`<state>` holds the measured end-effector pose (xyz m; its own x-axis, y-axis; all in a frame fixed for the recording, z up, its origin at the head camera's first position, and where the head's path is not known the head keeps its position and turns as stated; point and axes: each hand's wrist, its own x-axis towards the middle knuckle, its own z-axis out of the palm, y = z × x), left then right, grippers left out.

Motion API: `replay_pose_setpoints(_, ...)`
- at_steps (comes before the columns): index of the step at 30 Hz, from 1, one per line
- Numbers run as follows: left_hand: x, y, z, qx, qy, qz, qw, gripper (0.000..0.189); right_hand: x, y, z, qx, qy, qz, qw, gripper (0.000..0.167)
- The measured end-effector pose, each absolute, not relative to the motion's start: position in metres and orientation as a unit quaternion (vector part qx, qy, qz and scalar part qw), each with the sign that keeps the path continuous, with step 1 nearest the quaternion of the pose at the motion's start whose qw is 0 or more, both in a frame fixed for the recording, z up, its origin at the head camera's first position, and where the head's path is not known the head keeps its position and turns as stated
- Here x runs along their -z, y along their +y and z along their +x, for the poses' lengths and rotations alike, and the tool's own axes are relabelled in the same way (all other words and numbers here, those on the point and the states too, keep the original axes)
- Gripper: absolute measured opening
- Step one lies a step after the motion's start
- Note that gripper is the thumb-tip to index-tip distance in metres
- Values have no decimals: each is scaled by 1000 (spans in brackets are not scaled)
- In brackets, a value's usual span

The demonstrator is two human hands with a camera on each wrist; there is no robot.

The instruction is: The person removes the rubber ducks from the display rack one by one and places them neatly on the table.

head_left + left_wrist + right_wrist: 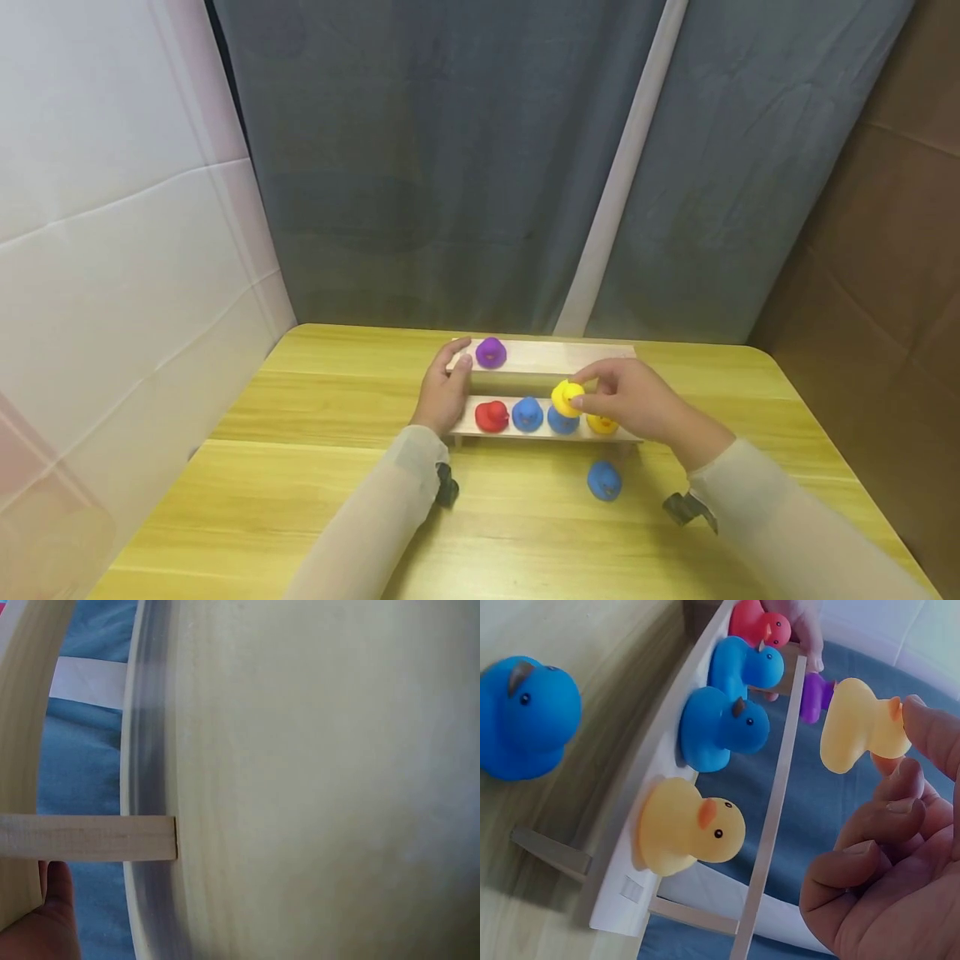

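Observation:
My right hand [637,404] pinches a yellow rubber duck [565,397] between thumb and fingers, above the lower step of a two-step wooden rack [555,357]. At the rack's left end, my left hand [441,393] grips the upper board. A purple duck [491,352] sits on the upper step, close to my left fingers. Along the lower step stand a red duck [492,416], a blue duck [528,414], a second blue duck [724,729] and another yellow duck [688,827]. The right hand partly covers that yellow duck in the head view.
Another blue duck [604,481] rests on the wooden table [510,533] in front of the rack's right end. Behind the table hangs a grey-blue curtain [450,167]. A pale cloth [135,208] borders the left side, and a brown one [885,275] the right.

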<state>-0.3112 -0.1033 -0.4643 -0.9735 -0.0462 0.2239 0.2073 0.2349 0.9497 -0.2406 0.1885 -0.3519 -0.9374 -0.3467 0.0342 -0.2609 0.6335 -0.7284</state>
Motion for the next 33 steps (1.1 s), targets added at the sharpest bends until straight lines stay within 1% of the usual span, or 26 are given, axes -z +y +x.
replay_pose_setpoints(5,465,-103,-312,612,-782,-52,103,33,355,190,-233,389,904,-162,67,30)
replay_pose_setpoints(13,464,-105,-312,614,-781,-56,99,35,365,194,-224,412,891,-174,76,25)
replay_pose_setpoints(20,463,-104,-311,609,-784,-57,107,32,372,197,-219,414,890,-173,80,30)
replay_pose_setpoints(24,464,-104,-312,616,-779,-59,102,34,376,199,-216,415,890,-171,85,31)
replay_pose_setpoints(33,464,-104,-311,616,-779,-54,101,33,390,200,-212,425,880,-192,94,26)
